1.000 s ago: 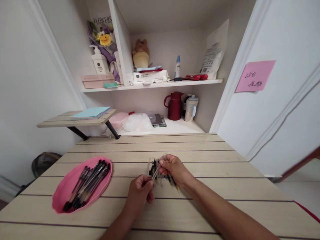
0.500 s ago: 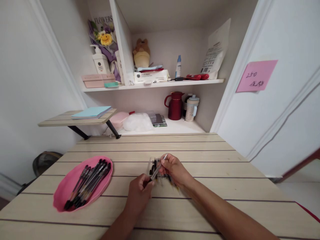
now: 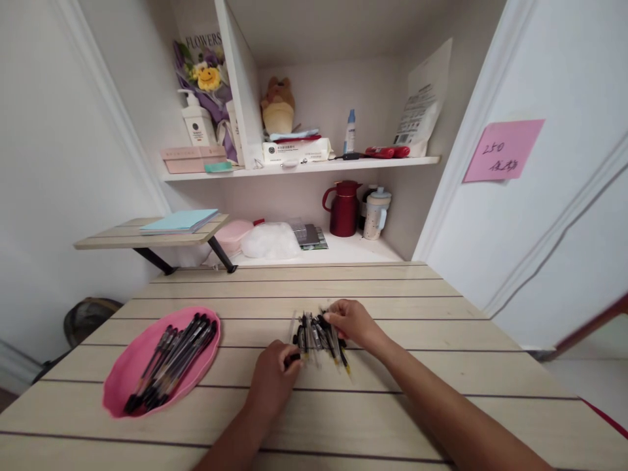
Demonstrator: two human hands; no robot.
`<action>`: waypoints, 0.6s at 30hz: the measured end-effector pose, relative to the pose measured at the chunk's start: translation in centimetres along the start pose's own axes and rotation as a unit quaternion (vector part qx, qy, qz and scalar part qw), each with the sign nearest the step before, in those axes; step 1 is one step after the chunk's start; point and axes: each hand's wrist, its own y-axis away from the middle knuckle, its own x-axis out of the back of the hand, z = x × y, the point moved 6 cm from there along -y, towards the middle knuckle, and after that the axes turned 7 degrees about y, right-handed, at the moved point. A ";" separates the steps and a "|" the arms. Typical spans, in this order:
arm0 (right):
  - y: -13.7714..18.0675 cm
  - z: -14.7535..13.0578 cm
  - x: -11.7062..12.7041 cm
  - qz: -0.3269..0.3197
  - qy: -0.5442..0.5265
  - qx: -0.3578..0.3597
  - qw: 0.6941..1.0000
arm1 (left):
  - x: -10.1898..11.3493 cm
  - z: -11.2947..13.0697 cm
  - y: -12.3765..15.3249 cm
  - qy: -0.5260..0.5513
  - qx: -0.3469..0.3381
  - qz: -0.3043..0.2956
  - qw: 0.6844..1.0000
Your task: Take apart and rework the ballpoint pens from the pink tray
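Black-and-clear slim plastic pen parts (image 3: pixel 316 335) heaped on pale wood-plank desk (image 3: pixel 432 333): lift singly with right grip (image 3: pixel 353 323), cannot tell if closed; steady small black piece (image 3: pixel 293 358) pinched in left grip (image 3: pixel 271 371).

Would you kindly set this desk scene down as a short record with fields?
Left hand: closed on a small black piece
Right hand: fingers at the pile's far right end; grip unclear
Pile: loose pen parts, on the desk
Pink tray: left of both hands, holding dark pens
Lower shelf: red jug beside lidded cup
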 end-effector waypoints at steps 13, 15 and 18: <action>0.2 -0.9 0.7 0.058 0.267 0.066 0.960 | 0.1 0.8 -0.2 -0.043 -0.030 -0.002 0.999; -0.1 -0.5 1.2 0.061 0.273 0.060 0.958 | 2.7 1.2 -0.6 -0.067 -0.026 0.033 0.997; -0.4 -0.1 2.1 0.067 0.273 0.043 0.959 | 8.3 1.2 -1.6 -0.205 -0.007 0.079 0.976</action>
